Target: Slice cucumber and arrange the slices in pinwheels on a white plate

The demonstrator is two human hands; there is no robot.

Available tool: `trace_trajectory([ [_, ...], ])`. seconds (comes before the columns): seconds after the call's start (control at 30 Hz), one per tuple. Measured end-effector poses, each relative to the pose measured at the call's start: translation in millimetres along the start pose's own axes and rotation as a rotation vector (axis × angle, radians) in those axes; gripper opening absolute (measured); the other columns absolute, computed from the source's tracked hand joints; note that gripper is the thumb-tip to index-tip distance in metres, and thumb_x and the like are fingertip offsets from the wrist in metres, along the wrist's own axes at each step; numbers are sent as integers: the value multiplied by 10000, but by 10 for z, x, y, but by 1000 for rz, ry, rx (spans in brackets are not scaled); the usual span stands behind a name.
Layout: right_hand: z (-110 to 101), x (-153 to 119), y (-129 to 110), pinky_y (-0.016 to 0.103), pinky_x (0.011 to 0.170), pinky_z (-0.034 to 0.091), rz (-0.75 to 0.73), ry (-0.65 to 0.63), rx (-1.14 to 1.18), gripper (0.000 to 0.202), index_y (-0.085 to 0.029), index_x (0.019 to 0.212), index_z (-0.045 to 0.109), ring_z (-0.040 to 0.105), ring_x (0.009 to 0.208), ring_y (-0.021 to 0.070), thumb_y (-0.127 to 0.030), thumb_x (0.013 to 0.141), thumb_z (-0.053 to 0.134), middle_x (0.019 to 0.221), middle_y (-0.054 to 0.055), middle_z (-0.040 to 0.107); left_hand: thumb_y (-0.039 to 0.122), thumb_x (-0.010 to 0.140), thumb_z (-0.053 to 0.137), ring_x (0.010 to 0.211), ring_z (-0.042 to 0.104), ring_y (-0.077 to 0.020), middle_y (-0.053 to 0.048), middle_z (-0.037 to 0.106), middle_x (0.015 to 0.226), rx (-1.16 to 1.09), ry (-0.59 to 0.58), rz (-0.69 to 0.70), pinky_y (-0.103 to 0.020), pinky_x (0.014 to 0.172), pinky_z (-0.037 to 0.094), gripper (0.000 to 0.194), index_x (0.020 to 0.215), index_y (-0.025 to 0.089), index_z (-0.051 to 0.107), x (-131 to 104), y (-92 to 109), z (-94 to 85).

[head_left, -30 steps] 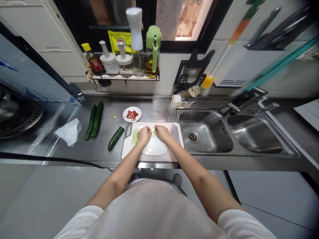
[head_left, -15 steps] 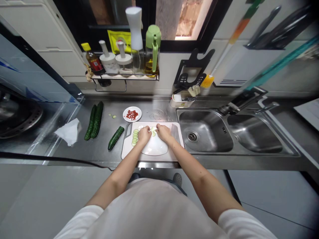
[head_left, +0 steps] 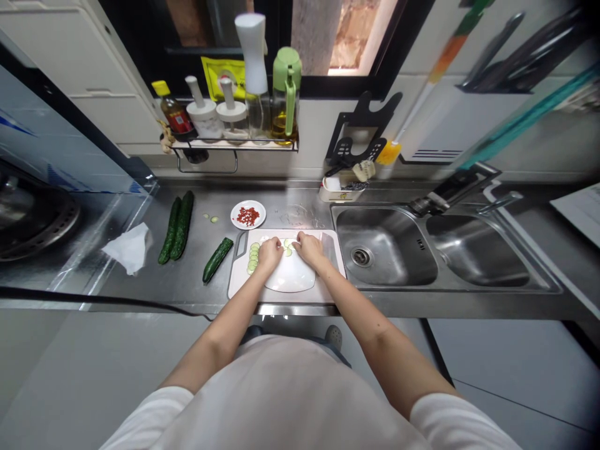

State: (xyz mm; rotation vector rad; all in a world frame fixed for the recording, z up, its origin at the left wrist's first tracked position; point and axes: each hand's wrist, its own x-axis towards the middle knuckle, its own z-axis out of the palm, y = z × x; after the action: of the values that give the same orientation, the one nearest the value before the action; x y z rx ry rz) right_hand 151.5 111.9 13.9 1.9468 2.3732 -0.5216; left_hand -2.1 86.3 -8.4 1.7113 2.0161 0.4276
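Note:
A white plate (head_left: 290, 280) lies on the pale cutting board (head_left: 238, 286), with a few thin cucumber slices (head_left: 287, 251) grouped near its far part. My left hand (head_left: 270, 254) is over the plate's left side, fingers curled and tips pinched; what they hold is too small to make out. From the right, my right hand (head_left: 309, 249) reaches in with its fingertips pinched on a cucumber slice at the edge of the group. Left of my left hand, overlapping cucumber slices (head_left: 253, 256) form a row on the board. A broad knife blade (head_left: 329, 250) appears to lie at the board's right side.
A cut cucumber (head_left: 217, 260), two whole cucumbers (head_left: 177, 228) and a white cloth (head_left: 129, 248) lie to the left. Behind the board stands a small plate (head_left: 235, 220) of chopped red pieces. The double sink (head_left: 384, 250) adjoins on the right; a condiment rack (head_left: 234, 147) hangs above.
Both hands stay over the plate with only slight finger movement at the slices. My right fingertips have shifted a little. The whole view has drifted very slightly.

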Motion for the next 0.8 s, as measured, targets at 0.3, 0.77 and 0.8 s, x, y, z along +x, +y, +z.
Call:
trace_trajectory([
  [0.3,36,41,-92,306,801,397,5,-10,-14,264,-188,1124,551,603,1056,251,-364,935,494,1099,135,678,247,833,559,888,628,-207,-66,703,884,-9,-2,-5,-287,778,410,158,957,208,649,9,-9,21],
  [0.77,-2,54,-78,293,788,395,25,-11,-10,271,-197,1136,549,610,1036,239,-372,938,488,1082,127,684,262,859,559,929,602,-208,-65,673,969,15,-20,-19,-291,789,409,168,1007,216,623,9,7,24],
  [0.8,-11,49,-57,296,789,395,36,-6,-11,274,-196,1140,547,612,1035,240,-372,942,478,1077,127,685,249,866,545,927,598,-205,-66,666,968,21,-13,-5,-291,792,409,170,1012,214,625,-11,-1,14],
])
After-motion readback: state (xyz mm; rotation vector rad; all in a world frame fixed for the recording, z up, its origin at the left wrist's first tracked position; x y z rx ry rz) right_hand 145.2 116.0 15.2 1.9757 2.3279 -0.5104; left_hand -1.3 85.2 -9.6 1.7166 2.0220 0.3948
